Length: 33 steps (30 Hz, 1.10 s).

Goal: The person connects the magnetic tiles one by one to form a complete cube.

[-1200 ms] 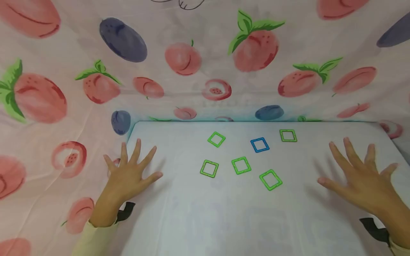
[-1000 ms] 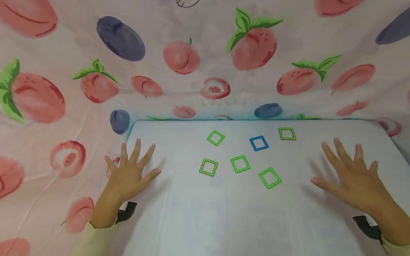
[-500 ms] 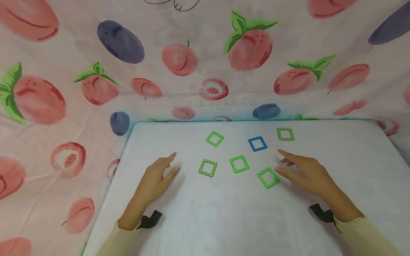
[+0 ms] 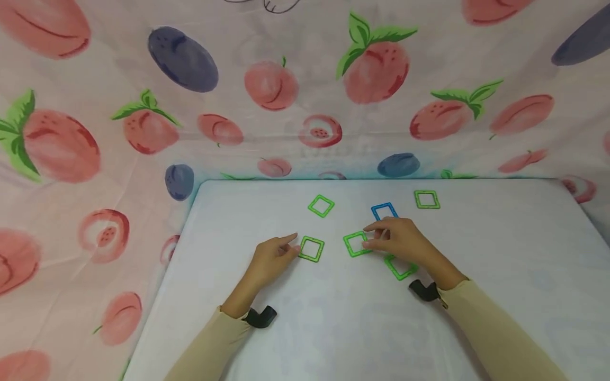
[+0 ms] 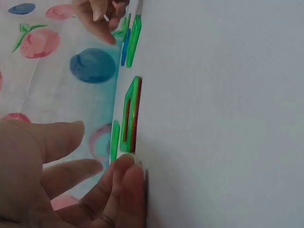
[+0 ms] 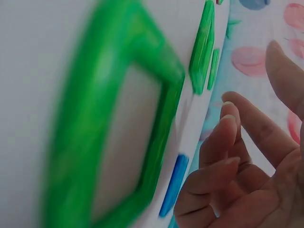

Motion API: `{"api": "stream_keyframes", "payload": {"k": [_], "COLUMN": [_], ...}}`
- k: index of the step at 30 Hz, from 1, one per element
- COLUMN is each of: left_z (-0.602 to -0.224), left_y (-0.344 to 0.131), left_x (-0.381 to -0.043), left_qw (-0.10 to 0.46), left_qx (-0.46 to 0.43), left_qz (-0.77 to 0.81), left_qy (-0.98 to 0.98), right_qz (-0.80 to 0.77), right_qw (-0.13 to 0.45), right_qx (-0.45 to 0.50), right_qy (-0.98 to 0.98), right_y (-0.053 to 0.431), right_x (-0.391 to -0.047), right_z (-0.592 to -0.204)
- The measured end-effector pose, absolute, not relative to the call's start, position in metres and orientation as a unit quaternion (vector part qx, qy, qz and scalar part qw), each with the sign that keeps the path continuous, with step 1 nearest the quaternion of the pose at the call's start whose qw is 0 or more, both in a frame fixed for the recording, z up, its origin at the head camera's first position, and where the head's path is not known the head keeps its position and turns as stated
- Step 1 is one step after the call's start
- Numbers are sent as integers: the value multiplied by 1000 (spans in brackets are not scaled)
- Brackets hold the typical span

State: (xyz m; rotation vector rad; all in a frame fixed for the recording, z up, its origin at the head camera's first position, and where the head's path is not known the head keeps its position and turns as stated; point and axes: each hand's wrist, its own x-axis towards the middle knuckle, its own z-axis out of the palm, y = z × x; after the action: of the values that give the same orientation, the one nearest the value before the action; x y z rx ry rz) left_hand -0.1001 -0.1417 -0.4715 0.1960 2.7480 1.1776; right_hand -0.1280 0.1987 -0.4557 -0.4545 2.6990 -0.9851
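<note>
In the head view, my left hand (image 4: 271, 259) reaches in from the left, its thumb tip at the left corner of a green square frame (image 4: 321, 252). My right hand (image 4: 402, 238) hovers over another green square frame (image 4: 348, 247), thumb and forefinger apart. It partly covers a blue square frame (image 4: 382, 205) behind it and a green frame (image 4: 392, 269) below it. In the left wrist view, the left hand's thumb stands away from its bent fingers (image 5: 126, 187). In the right wrist view, the right hand's fingers (image 6: 223, 135) are bent with nothing between them.
Two more green square frames lie farther back, one at the left (image 4: 316, 212) and one at the right (image 4: 427, 207). All lie flat on the white tabletop (image 4: 333, 328). A fruit-print cloth (image 4: 286, 127) hangs behind and at the left.
Both hands have come inward from the table's sides, the left to the left green frame and the right over the middle one. Their spread fingers have drawn together. The frames have not moved.
</note>
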Motion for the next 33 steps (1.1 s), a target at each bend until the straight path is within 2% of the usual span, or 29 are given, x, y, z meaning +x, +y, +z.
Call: {"api": "stream_keyframes", "payload": {"k": [5, 13, 25, 33], "left_z": [-474, -476, -469, -469], "left_y": [-131, -121, -114, -115], "left_x": [-106, -112, -130, -129], "left_qw": [60, 99, 152, 159], "left_qx": [94, 107, 137, 154], "left_qz": [369, 362, 336, 333], "left_qy": [923, 921, 919, 917], "right_qz": [-338, -318, -242, -255], "right_qw": [151, 223, 226, 229], "right_qx": [-157, -138, -110, -104], "right_qy": [916, 911, 937, 934], "right_y": [181, 168, 161, 171], "right_x": [-146, -163, -162, -156], "right_z": [-455, -458, -454, -452]}}
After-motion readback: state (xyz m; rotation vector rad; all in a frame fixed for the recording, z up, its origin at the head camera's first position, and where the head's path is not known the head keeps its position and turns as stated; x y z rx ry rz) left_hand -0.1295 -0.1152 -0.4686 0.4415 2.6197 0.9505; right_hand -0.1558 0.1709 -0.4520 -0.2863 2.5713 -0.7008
